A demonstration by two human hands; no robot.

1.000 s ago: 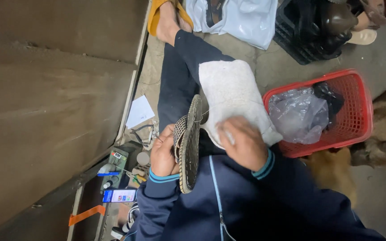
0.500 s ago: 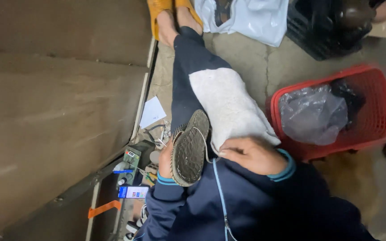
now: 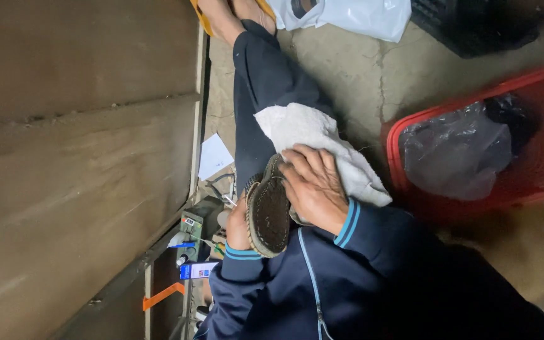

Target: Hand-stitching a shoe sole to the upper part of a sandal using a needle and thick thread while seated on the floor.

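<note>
A worn shoe (image 3: pixel 271 217) with a dark, dirty sole and a pale stitched rim faces the camera, held over my lap. My left hand (image 3: pixel 237 228) grips it from the left side, mostly hidden behind the sole. My right hand (image 3: pixel 313 187) lies across the shoe's right edge, its fingers pressing on the rim near the toe. Under that hand a white cloth (image 3: pixel 313 135) is draped over my thigh. Both sleeves are dark blue with light-blue striped cuffs.
A red plastic basket (image 3: pixel 539 160) holding a grey plastic bag (image 3: pixel 454 151) stands on the concrete floor to the right. Small tools, tubes and a white paper (image 3: pixel 214 156) lie by a wooden board (image 3: pixel 77 170) on the left. A white bag (image 3: pixel 347 16) and a black crate (image 3: pixel 480 25) lie ahead.
The shoe has turned from edge-on to sole toward the camera. My right hand moved from the cloth onto the shoe's rim. The view shifted closer.
</note>
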